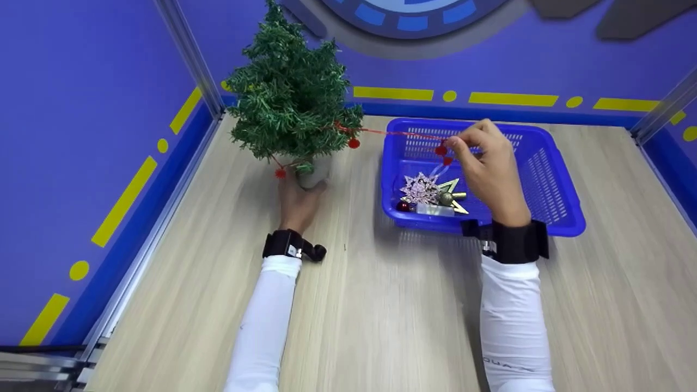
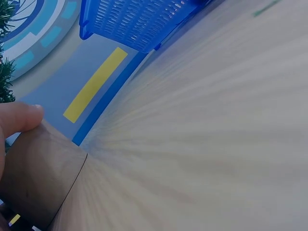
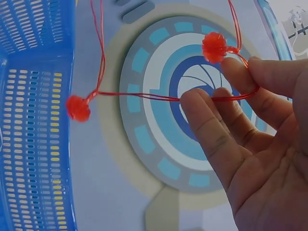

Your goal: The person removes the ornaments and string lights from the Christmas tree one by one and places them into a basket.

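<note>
A small green Christmas tree (image 1: 288, 92) stands at the back left. My left hand (image 1: 302, 204) grips its base (image 1: 318, 170), and its thumb side lies against the base's smooth side (image 2: 45, 168) in the left wrist view. A red string garland (image 1: 400, 133) with red balls stretches from the tree's lower branches to my right hand (image 1: 493, 169), which pinches it between thumb and fingers above the basket. Close up in the right wrist view, the doubled red string (image 3: 144, 96) crosses the fingers, with one red ball (image 3: 214, 47) hanging near the fingertips. Part of the garland is hidden among the branches.
A blue plastic basket (image 1: 569, 220) stands at the back, right of the tree. Inside it are a pink glittery snowflake (image 1: 421, 189), a gold star (image 1: 460, 208) and small baubles (image 1: 445, 198). Blue panels (image 1: 490, 71) rise behind the wooden table (image 1: 397, 305) and at its sides.
</note>
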The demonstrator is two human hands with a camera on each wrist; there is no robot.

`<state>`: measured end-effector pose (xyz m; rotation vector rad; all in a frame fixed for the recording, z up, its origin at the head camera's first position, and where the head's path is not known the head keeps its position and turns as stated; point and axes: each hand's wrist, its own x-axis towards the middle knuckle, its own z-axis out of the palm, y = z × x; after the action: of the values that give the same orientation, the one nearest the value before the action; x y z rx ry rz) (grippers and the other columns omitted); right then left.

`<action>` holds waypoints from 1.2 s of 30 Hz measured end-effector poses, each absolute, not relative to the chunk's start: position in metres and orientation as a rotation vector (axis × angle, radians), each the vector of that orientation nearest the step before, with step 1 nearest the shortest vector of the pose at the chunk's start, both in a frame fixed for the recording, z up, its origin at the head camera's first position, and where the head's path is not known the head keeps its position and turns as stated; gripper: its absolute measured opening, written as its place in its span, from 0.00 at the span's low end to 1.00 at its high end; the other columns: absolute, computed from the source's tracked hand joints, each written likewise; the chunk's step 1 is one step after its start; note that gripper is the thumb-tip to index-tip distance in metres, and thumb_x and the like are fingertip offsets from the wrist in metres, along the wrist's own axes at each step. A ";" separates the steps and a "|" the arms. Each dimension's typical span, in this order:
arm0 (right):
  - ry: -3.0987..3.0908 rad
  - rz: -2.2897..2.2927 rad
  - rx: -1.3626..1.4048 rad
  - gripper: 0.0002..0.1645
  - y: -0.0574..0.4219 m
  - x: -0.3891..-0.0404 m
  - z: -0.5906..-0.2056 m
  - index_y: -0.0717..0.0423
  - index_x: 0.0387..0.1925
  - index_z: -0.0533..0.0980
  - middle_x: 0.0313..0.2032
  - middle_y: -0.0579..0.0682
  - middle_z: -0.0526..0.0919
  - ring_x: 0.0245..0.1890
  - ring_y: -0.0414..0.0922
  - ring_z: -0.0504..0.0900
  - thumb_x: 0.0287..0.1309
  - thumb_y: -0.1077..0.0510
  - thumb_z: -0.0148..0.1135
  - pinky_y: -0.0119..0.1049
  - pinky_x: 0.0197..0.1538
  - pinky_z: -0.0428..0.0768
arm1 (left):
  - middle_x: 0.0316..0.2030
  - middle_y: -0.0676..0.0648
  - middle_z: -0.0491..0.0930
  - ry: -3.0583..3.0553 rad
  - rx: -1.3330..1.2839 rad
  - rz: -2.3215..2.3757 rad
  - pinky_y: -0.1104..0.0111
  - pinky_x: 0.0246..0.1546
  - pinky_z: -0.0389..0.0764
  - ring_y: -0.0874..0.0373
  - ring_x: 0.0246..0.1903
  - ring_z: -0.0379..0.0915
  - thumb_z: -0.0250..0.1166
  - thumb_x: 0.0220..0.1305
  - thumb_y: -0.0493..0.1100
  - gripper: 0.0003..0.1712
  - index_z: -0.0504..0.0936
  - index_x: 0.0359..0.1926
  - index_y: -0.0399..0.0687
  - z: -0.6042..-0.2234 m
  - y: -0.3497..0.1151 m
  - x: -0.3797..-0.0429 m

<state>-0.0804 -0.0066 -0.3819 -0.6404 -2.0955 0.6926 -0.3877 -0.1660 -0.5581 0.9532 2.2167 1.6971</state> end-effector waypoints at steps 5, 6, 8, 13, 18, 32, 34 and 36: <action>-2.160 0.686 -0.654 0.19 -0.004 -0.075 -0.383 0.62 0.34 0.85 0.33 0.47 0.77 0.36 0.38 0.72 0.72 0.51 0.60 0.28 0.41 0.71 | 0.68 0.42 0.71 2.231 0.970 1.678 0.57 0.72 0.65 0.51 0.70 0.65 0.76 0.56 0.48 0.44 0.67 0.71 0.50 -0.556 -0.166 -0.388; -2.188 0.687 -0.650 0.19 -0.003 -0.073 -0.383 0.62 0.34 0.85 0.33 0.48 0.79 0.35 0.39 0.73 0.72 0.51 0.60 0.28 0.41 0.70 | 0.69 0.41 0.70 2.232 0.965 1.666 0.57 0.72 0.64 0.51 0.70 0.65 0.76 0.56 0.48 0.45 0.66 0.72 0.50 -0.556 -0.167 -0.388; -2.256 0.705 -0.657 0.18 -0.001 -0.070 -0.384 0.59 0.35 0.86 0.33 0.50 0.82 0.34 0.40 0.74 0.72 0.50 0.60 0.28 0.40 0.70 | 0.71 0.40 0.66 2.239 0.934 1.633 0.57 0.73 0.63 0.50 0.72 0.62 0.75 0.56 0.50 0.49 0.62 0.75 0.49 -0.554 -0.168 -0.387; -2.476 0.813 -0.733 0.17 0.000 -0.069 -0.388 0.51 0.36 0.87 0.31 0.51 0.82 0.30 0.44 0.73 0.72 0.46 0.59 0.33 0.34 0.70 | 0.74 0.37 0.59 2.250 0.878 1.588 0.56 0.75 0.59 0.48 0.74 0.56 0.74 0.57 0.52 0.54 0.56 0.79 0.50 -0.553 -0.169 -0.386; -2.607 0.891 -0.776 0.16 0.000 -0.074 -0.392 0.50 0.36 0.87 0.31 0.52 0.83 0.29 0.46 0.75 0.72 0.46 0.59 0.37 0.31 0.72 | 0.72 0.39 0.63 2.262 0.903 1.598 0.57 0.73 0.62 0.50 0.72 0.60 0.74 0.57 0.51 0.50 0.60 0.77 0.52 -0.554 -0.169 -0.386; -2.774 0.941 -0.815 0.14 -0.012 -0.075 -0.400 0.51 0.42 0.88 0.34 0.49 0.87 0.34 0.46 0.80 0.72 0.50 0.60 0.39 0.40 0.77 | 0.69 0.46 0.71 2.091 0.992 1.673 0.60 0.73 0.62 0.57 0.70 0.64 0.69 0.55 0.40 0.43 0.65 0.72 0.50 -0.554 -0.170 -0.392; -2.799 0.954 -0.838 0.14 -0.018 -0.076 -0.400 0.50 0.41 0.88 0.34 0.48 0.87 0.34 0.46 0.80 0.72 0.49 0.59 0.39 0.40 0.77 | 0.68 0.45 0.72 2.094 1.001 1.662 0.60 0.73 0.62 0.57 0.69 0.65 0.70 0.55 0.40 0.42 0.66 0.71 0.50 -0.554 -0.170 -0.393; -2.805 0.960 -0.859 0.14 -0.024 -0.077 -0.401 0.49 0.40 0.88 0.33 0.47 0.87 0.34 0.45 0.80 0.72 0.49 0.60 0.39 0.40 0.77 | 0.68 0.45 0.72 2.083 1.009 1.654 0.60 0.73 0.63 0.56 0.69 0.65 0.70 0.55 0.40 0.42 0.67 0.71 0.50 -0.554 -0.171 -0.395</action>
<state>-0.0772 -0.0242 -0.4012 -0.8586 -2.8049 0.9597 -0.3952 -0.1710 -0.5541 1.0089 2.0834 1.6535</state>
